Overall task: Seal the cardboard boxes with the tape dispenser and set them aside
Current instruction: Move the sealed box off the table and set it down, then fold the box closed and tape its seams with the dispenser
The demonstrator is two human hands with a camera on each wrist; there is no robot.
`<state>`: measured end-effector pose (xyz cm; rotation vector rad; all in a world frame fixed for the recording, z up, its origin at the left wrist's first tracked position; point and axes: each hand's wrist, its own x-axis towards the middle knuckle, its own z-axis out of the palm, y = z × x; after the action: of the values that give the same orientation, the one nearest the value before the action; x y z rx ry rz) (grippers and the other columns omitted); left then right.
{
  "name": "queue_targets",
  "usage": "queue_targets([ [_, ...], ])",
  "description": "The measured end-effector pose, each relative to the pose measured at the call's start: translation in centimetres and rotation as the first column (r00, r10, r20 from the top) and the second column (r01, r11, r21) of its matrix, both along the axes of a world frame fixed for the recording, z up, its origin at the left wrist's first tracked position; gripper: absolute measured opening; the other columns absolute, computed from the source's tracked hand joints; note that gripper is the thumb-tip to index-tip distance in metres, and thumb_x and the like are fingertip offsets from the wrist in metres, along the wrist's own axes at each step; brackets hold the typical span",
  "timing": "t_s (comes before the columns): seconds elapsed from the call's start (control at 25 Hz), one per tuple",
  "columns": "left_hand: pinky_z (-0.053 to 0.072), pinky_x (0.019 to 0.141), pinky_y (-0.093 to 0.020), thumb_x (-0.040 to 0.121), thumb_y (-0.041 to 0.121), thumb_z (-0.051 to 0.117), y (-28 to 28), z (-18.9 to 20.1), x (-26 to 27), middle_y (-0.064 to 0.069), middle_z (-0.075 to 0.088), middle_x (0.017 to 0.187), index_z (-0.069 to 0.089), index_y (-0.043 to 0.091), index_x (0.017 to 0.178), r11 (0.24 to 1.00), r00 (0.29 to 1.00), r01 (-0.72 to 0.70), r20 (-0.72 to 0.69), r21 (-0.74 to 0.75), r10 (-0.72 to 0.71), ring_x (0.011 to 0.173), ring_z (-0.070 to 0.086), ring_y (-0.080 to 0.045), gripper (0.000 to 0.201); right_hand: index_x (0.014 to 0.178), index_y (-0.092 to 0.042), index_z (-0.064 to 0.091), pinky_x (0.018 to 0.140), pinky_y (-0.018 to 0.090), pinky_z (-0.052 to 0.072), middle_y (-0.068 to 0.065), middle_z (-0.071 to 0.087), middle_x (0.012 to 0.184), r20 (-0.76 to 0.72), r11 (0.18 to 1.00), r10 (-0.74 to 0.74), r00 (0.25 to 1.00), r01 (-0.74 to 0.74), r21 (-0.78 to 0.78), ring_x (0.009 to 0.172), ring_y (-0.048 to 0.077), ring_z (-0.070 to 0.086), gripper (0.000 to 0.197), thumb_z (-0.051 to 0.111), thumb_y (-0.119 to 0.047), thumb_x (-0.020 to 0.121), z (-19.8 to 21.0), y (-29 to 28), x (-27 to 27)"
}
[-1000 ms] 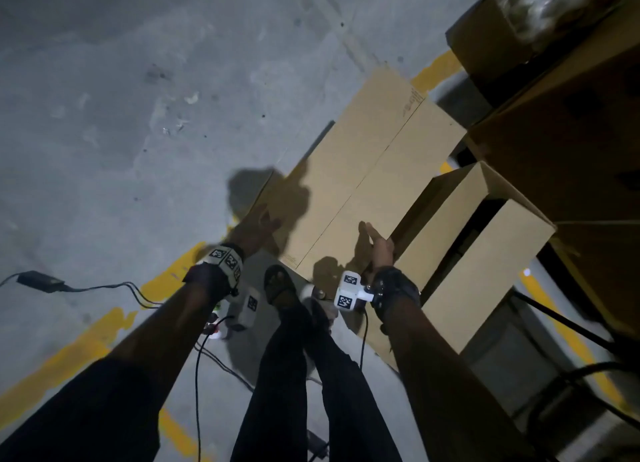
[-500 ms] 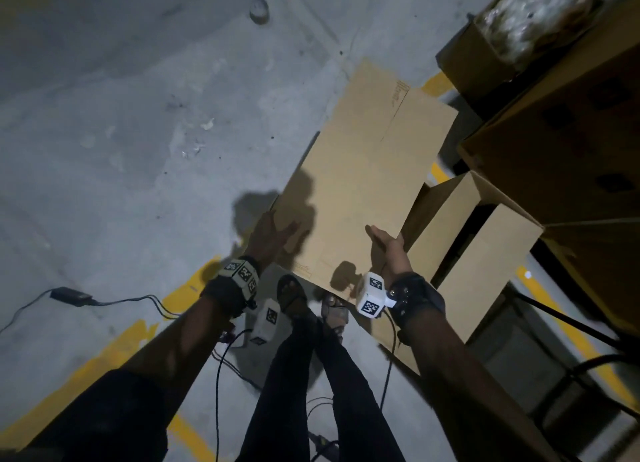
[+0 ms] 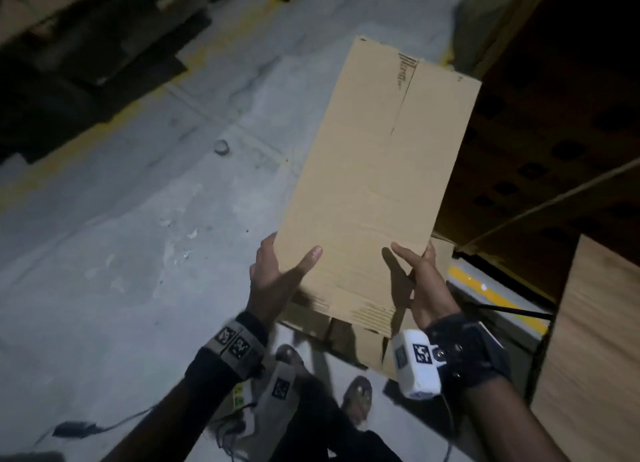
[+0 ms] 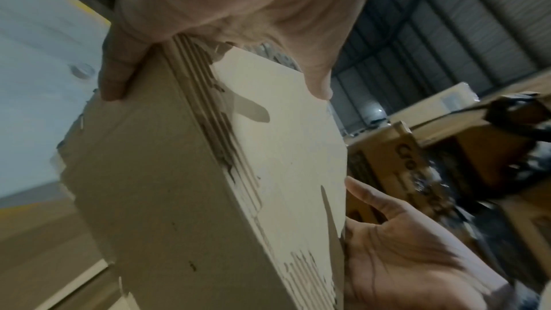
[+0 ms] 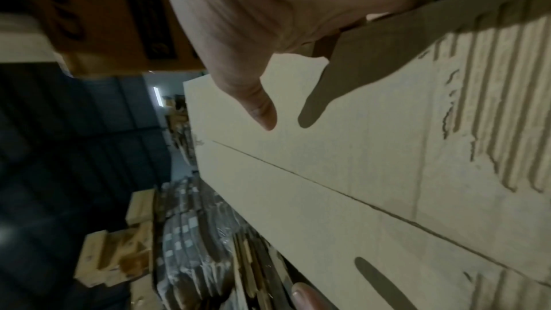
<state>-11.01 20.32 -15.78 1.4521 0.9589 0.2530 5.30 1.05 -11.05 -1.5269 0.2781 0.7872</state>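
Note:
I hold a flattened brown cardboard box up off the floor, tilted away from me. My left hand grips its near left edge, thumb on the top face and fingers behind. My right hand grips the near right edge the same way. In the left wrist view the box fills the middle, with the left hand on its edge and the right hand at the far edge. The right wrist view shows the right hand with its thumb on the box face, which has a seam line and torn corrugated patches.
Another cardboard box lies on the floor under my hands, near my sandalled feet. Tall brown cartons stand at the right beside a yellow floor line. A black adapter with cable lies at the lower left. Dark stacks fill the far left.
The flat box has come up off the floor and nearer to me. Both hands moved from resting at its near end to gripping its side edges. The view has tilted up.

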Motion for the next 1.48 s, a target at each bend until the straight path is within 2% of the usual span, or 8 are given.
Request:
queue_targets([
  [0.28, 0.049, 0.108, -0.045, 0.061, 0.078, 0.083, -12.4, 6.5, 2.9, 0.013, 0.062, 0.137, 0.041, 0.043, 0.139, 0.91, 0.914, 0.401, 0.109, -0.107, -0.391, 0.127, 0.06, -0.013, 0.095, 0.135, -0.042, 0.055, 0.104, 0.042, 0.052, -0.004, 0.068, 0.13, 0.217, 0.936, -0.327, 0.92, 0.283, 0.209, 0.124, 0.02, 0.064, 0.06, 0.075, -0.008, 0.089, 7.9, -16.3, -1.9],
  [0.48, 0.057, 0.07, -0.02, 0.07, 0.058, 0.086, -25.3, 10.8, 4.8, 0.005, 0.066, 0.127, 0.046, 0.032, 0.133, 0.821, 0.815, 0.566, 0.199, -0.075, -0.544, 0.11, 0.069, -0.011, 0.08, 0.138, -0.037, 0.052, 0.102, 0.041, 0.054, -0.005, 0.069, 0.126, 0.26, 0.856, -0.51, 0.82, 0.451, 0.253, 0.12, 0.016, 0.066, 0.063, 0.076, -0.008, 0.088, 10.1, -30.6, -5.4],
  [0.72, 0.059, 0.093, -0.044, 0.059, 0.075, 0.087, -41.0, 10.0, 3.6, 0.007, 0.061, 0.131, 0.042, 0.039, 0.133, 0.684, 0.683, 0.729, 0.064, 0.006, -0.728, 0.116, 0.064, -0.014, 0.093, 0.14, -0.028, 0.051, 0.105, 0.035, 0.051, -0.001, 0.07, 0.128, 0.187, 0.719, -0.685, 0.704, 0.614, 0.325, 0.119, 0.013, 0.066, 0.06, 0.072, -0.005, 0.09, 9.0, -47.1, -11.6],
  [0.92, 0.053, 0.059, -0.011, 0.081, 0.039, 0.084, -51.5, 10.1, 3.3, 0.004, 0.064, 0.122, 0.047, 0.021, 0.131, 0.592, 0.593, 0.804, 0.017, -0.058, -0.805, 0.102, 0.064, -0.005, 0.065, 0.142, -0.028, 0.051, 0.107, 0.036, 0.051, 0.001, 0.07, 0.129, 0.139, 0.695, -0.713, 0.687, 0.665, 0.274, 0.116, 0.017, 0.068, 0.06, 0.075, -0.013, 0.089, 5.2, -57.8, -13.6],
  [1.08, 0.056, 0.072, -0.019, 0.06, 0.064, 0.092, -56.1, 8.4, 4.7, 0.006, 0.071, 0.12, 0.055, 0.022, 0.132, 0.539, 0.539, 0.842, -0.007, -0.024, -0.842, 0.107, 0.069, -0.01, 0.091, 0.145, -0.035, 0.046, 0.11, 0.045, 0.048, -0.005, 0.071, 0.128, 0.07, 0.696, -0.71, 0.701, 0.685, 0.215, 0.117, 0.019, 0.067, 0.078, 0.084, -0.028, 0.077, 2.5, -62.7, -13.4],
  [1.24, 0.059, 0.09, -0.03, 0.061, 0.063, 0.091, -58.8, 8.6, 8.5, 0.007, 0.075, 0.118, 0.063, 0.024, 0.13, 0.471, 0.47, 0.882, 0.015, 0.033, -0.882, 0.111, 0.07, -0.013, 0.084, 0.151, -0.041, 0.038, 0.114, 0.048, 0.044, -0.011, 0.066, 0.135, 0.121, 0.752, -0.657, 0.744, 0.636, 0.173, 0.126, 0.018, 0.061, 0.085, 0.085, -0.038, 0.08, 2.1, -66.2, -10.9],
  [1.36, 0.043, 0.111, -0.039, 0.073, 0.058, 0.087, -61.3, 9.0, 12.1, 0.012, 0.058, 0.139, 0.034, 0.03, 0.152, 0.444, 0.448, 0.892, 0.029, -0.081, -0.894, 0.124, 0.058, -0.013, 0.098, 0.148, -0.064, 0.025, 0.119, 0.055, 0.036, -0.016, 0.04, 0.159, 0.231, 0.834, -0.532, 0.814, 0.551, -0.019, 0.143, 0.017, 0.043, 0.108, 0.091, -0.063, 0.063, 1.2, -68.7, -10.6],
  [1.48, 0.035, 0.113, -0.039, 0.085, 0.045, 0.081, -63.7, 9.2, 15.4, 0.016, 0.046, 0.139, 0.011, 0.04, 0.159, 0.441, 0.454, 0.884, 0.062, -0.156, -0.889, 0.129, 0.048, -0.012, 0.102, 0.156, -0.055, 0.007, 0.123, 0.051, 0.028, -0.011, 0.013, 0.17, 0.351, 0.843, -0.285, 0.892, 0.408, -0.351, 0.151, 0.015, 0.025, 0.135, 0.094, -0.067, 0.053, 1.1, -69.7, -12.0],
])
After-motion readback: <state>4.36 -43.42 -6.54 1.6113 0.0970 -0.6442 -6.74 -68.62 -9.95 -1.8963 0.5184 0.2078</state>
